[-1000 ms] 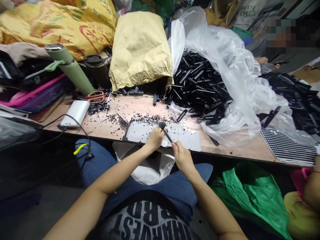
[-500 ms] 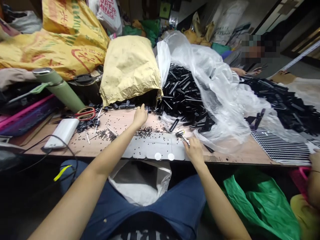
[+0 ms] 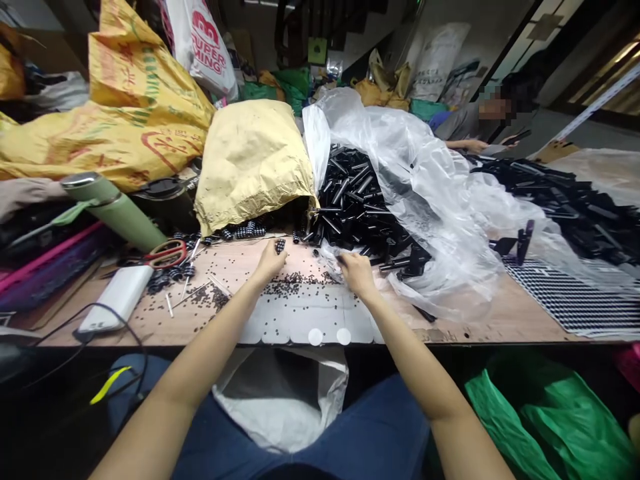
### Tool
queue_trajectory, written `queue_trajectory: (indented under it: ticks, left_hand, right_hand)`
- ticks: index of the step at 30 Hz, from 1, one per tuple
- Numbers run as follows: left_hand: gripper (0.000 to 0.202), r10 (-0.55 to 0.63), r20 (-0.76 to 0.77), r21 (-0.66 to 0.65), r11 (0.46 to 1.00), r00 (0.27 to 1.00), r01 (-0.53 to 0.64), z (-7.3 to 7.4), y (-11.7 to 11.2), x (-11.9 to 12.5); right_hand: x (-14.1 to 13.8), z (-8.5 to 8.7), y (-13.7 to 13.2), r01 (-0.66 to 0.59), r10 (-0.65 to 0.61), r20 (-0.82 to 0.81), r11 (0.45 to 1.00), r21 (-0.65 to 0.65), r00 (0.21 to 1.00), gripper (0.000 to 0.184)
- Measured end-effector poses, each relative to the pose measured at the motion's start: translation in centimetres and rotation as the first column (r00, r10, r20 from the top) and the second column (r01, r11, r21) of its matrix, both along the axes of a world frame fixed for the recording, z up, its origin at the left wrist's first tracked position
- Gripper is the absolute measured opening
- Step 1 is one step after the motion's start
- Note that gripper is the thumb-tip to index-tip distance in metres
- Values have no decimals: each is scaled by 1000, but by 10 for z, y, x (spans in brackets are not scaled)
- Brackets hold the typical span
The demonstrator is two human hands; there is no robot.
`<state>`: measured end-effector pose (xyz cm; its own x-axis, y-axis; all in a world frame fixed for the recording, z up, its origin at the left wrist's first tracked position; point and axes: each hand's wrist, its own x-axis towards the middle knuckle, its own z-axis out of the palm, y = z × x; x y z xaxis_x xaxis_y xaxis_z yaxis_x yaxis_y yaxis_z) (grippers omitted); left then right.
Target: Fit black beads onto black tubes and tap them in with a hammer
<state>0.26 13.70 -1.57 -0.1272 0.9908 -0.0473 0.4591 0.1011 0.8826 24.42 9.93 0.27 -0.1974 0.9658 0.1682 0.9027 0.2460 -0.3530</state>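
Note:
My left hand [image 3: 270,262] is closed on a small black roll with white checks [image 3: 281,246], just in front of the yellow paper sack [image 3: 255,153]. More checked rolls [image 3: 247,231] lie at that sack's mouth. My right hand [image 3: 358,273] has its fingertips pinched on a dark piece, seemingly a black plastic piece [image 3: 342,261], mostly hidden by the fingers. Just beyond it is a heap of black plastic pieces [image 3: 360,200] spilling from a clear plastic bag [image 3: 425,173]. Tiny black bits [image 3: 295,283] are scattered between and in front of both hands.
Red-handled scissors [image 3: 167,254], a white power bank [image 3: 116,299] with a cable and a green flask [image 3: 115,208] stand at left. An open white sack [image 3: 280,407] hangs below the table edge. At right are a checked sheet [image 3: 565,300] and a co-worker [image 3: 465,127].
My left hand has drawn back from the sack's mouth with a checked roll. My right hand has moved left and forward to the black heap; the shiny piece it held is out of sight.

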Motion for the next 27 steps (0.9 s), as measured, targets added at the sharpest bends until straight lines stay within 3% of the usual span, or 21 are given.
queue_trajectory:
  ticks: [1,2,4,5,6,7,8,11,12,14,17,19,22,24,27]
  left_hand:
    - [41,-13,154,-51,998,988,22,5,-17,2]
    - [36,-44,288,-89,993,957,73,10,-34,5]
    - [32,-111,457,-108,978,883,178,20,-65,12]
    - [33,-140,506,-107,969,851,223,25,-78,14]
    - [35,-154,538,-111,962,829,250,29,-89,15]
    - [37,-153,561,-123,957,814,264,32,-97,15]
    - [38,-132,575,-142,956,807,257,34,-103,14]
    - [39,-43,572,-177,969,819,175,33,-113,6]
    - [38,-28,562,-168,975,827,147,32,-114,4]
    - [35,-35,529,-111,988,848,110,27,-117,2]
    - [27,-135,386,70,991,913,117,20,-120,5]
    - [24,-197,183,207,965,963,158,12,-119,8]
    - [34,-146,-100,300,939,984,170,-2,-118,8]
    - [37,-119,-296,294,933,948,209,-12,-122,7]
    - [36,-73,-562,235,941,824,244,-26,-136,1]
  right_hand:
    - [-6,2,-2,-7,0,-196,999,-34,981,25]
    - [-14,4,-6,-40,-1,-420,995,-89,907,29]
    - [-31,6,-17,-181,-40,-772,963,-199,635,38]
    - [-40,8,-24,-255,-69,-847,938,-235,527,43]
    - [-48,9,-30,-299,-92,-879,919,-255,468,47]
    - [-54,12,-36,-300,-94,-882,919,-255,463,51]
    - [-59,15,-43,-262,-68,-859,938,-229,507,56]
    - [-68,25,-59,-125,112,-599,992,20,793,89]
    - [-71,28,-64,-126,162,-462,986,107,872,101]
    - [-77,30,-71,-175,217,-221,965,197,951,109]
    - [-87,21,-74,-194,210,-35,947,255,977,94]
    - [-89,10,-71,-178,182,16,939,294,983,87]
    - [-79,-10,-63,-130,127,28,955,266,992,89]
    - [-64,-22,-61,-96,90,42,980,174,995,93]
    - [-38,-37,-68,-42,43,77,999,-11,996,96]
